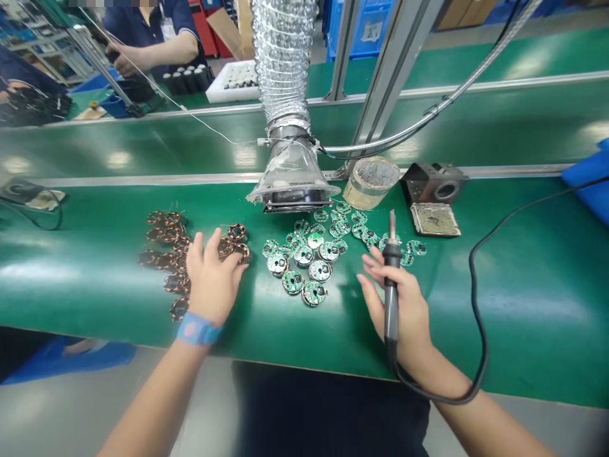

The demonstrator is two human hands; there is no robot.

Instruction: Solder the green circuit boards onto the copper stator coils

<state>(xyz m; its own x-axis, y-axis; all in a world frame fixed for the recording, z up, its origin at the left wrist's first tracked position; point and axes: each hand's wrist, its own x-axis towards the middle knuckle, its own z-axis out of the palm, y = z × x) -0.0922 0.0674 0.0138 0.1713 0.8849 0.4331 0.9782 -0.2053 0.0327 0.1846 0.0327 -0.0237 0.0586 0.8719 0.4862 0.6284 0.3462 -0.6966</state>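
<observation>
The right hand is closing around a soldering iron, holding its tip up clear of the green circuit boards, while the left hand is lying spread open beside the copper coils.

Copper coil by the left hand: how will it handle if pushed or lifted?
The copper coil looks tightly wound, so probably stiff, though loose wire ends may bend. Flat and ring-shaped, it would likely slide rather than roll on the smooth green mat.
</observation>
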